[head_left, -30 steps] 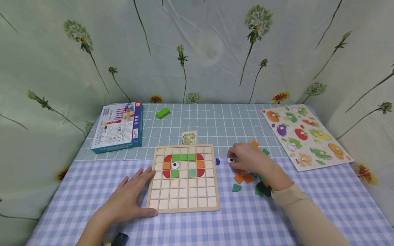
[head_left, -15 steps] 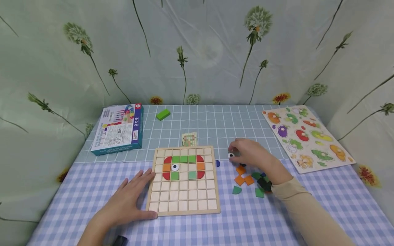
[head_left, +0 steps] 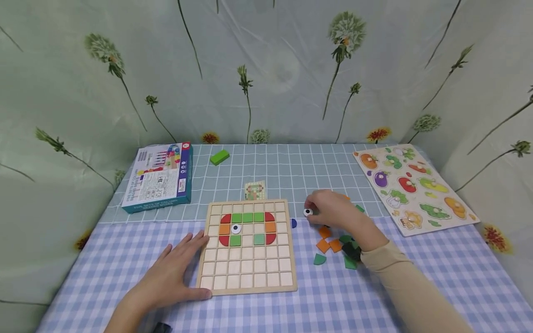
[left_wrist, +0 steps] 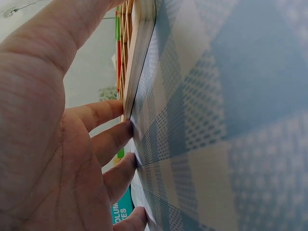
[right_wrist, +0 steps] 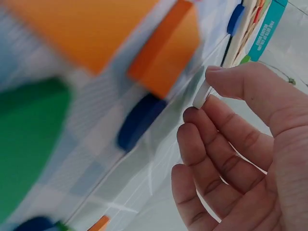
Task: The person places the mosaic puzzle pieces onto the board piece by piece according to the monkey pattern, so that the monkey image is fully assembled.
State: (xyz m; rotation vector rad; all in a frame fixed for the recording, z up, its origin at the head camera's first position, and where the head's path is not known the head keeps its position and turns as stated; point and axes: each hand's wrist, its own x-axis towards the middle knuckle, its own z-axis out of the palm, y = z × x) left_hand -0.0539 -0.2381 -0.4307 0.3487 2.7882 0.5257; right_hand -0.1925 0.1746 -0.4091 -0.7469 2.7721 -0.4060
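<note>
My right hand (head_left: 329, 208) pinches a round white eye piece (head_left: 308, 212) with a black pupil, right of the wooden grid board (head_left: 250, 280). In the right wrist view, thumb and fingers grip this white disc (right_wrist: 202, 95) edge-on. My left hand (head_left: 170, 270) rests beside the board's left edge, its fingers spread and the thumb at the near left corner. The left wrist view has those fingertips along the board's side (left_wrist: 139, 53). On the grid, red, orange and green tiles form a ring, with another eye piece (head_left: 236, 229) inside its left part.
Orange tiles (head_left: 323, 245) and green ones (head_left: 319, 259) lie loose below the right hand. A blue piece (head_left: 294, 223) sits by the board's right edge. Behind the board is a small pattern card (head_left: 255, 190). A box (head_left: 156, 178), green block (head_left: 219, 157) and vegetable puzzle (head_left: 412, 189) stand farther back.
My right hand has lifted slightly and shifted a little left with the eye piece, away from the loose tiles. The left hand has stayed at the board.
</note>
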